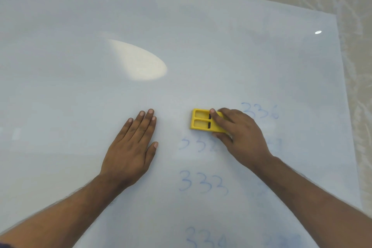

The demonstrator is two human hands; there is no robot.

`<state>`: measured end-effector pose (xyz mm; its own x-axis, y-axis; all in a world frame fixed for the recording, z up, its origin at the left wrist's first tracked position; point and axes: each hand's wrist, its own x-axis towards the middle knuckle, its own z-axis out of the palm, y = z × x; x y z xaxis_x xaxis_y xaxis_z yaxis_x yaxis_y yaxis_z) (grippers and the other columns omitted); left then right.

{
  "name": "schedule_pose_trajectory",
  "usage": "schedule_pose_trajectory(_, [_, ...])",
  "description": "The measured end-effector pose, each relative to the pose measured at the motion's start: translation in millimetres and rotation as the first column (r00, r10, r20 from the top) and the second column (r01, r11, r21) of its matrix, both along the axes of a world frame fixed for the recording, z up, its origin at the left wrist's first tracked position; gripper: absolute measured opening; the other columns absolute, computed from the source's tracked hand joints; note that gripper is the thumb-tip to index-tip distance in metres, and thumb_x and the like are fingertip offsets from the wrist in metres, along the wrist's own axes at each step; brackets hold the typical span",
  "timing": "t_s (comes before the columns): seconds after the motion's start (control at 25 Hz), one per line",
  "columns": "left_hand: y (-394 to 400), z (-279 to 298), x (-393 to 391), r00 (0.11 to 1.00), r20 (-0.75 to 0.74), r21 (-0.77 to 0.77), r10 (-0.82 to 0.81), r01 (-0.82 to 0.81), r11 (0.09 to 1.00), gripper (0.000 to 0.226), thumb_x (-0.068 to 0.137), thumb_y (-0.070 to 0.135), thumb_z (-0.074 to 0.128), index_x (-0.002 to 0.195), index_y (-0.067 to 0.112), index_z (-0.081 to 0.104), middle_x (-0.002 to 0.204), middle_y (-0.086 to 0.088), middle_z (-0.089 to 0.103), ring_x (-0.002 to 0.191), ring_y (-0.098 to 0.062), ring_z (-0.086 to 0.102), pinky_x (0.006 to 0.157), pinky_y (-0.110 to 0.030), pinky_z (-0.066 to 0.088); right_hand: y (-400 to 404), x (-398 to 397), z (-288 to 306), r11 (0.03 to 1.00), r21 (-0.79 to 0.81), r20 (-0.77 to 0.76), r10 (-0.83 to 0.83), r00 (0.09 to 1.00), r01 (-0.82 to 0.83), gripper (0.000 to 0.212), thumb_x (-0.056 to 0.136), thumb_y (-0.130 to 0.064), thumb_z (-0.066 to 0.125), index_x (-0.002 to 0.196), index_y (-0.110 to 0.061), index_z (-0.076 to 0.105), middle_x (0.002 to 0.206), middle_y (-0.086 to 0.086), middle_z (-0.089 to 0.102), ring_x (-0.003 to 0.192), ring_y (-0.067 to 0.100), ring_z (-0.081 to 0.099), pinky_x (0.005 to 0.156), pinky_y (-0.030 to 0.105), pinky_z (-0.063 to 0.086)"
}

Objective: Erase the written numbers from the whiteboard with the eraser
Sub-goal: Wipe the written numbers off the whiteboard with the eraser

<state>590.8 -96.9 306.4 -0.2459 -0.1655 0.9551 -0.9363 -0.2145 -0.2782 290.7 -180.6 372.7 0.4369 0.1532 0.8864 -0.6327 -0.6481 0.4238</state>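
At the near edge of the glossy whiteboard [181, 46], faint blue "334" [205, 236] is cut off by the frame, with "333" [202, 182] just beyond. Farther on, the left hand [130, 147] lies flat, fingers straight. To its right, the right hand [239, 137] has its grip pinched around the yellow plastic rectangular eraser [203, 122], above a half-smeared "332" [198, 145]. "336" [260, 110] sits just past the knuckles.
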Motion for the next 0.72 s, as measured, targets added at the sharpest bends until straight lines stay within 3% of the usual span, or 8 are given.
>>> schedule_pose_trajectory(0.16, [0,-6,-4,1.000,-0.031,0.001,0.000,0.000,1.000,0.062,0.106,0.038,0.026,0.159,0.006,0.023,0.169,-0.007,0.018,0.157,-0.021,0.015,0.127,-0.042,0.014,1,18,-33,0.997,-0.029,-0.085,0.068,0.994,-0.071,0.052,0.090,-0.028,0.066,0.138,-0.013,0.053,0.125,0.012,0.061,0.103,0.034,0.059,0.091,0.040,0.047])
schedule_pose_trajectory(0.32, [2,-13,-3,0.999,-0.049,0.012,-0.005,0.005,1.000,0.063,0.105,0.038,0.027,0.160,0.007,0.020,0.170,-0.006,0.015,0.158,-0.020,0.012,0.128,-0.041,0.012,-9,-6,-56,0.995,-0.096,-0.194,0.020,0.981,-0.039,0.051,0.092,-0.033,0.065,0.139,-0.018,0.052,0.126,0.007,0.061,0.107,0.030,0.059,0.094,0.040,0.048])
schedule_pose_trajectory(0.6, [1,-20,-5,0.998,-0.065,-0.006,-0.013,0.012,1.000,0.063,0.105,0.036,0.029,0.159,0.006,0.021,0.170,-0.006,0.016,0.157,-0.020,0.013,0.128,-0.040,0.012,-1,18,-32,0.997,0.017,0.051,0.076,0.996,-0.077,0.053,0.090,-0.029,0.066,0.139,-0.013,0.052,0.124,0.011,0.061,0.101,0.034,0.059,0.087,0.042,0.048])
schedule_pose_trajectory(0.72, [1,-22,-6,0.997,-0.082,0.002,-0.014,0.014,1.000,0.063,0.104,0.037,0.029,0.159,0.006,0.022,0.169,-0.007,0.017,0.157,-0.021,0.014,0.128,-0.041,0.013,7,41,-48,0.995,0.007,-0.002,0.098,0.995,-0.098,0.053,0.090,-0.028,0.067,0.139,-0.013,0.052,0.125,0.011,0.060,0.102,0.034,0.058,0.089,0.041,0.048])
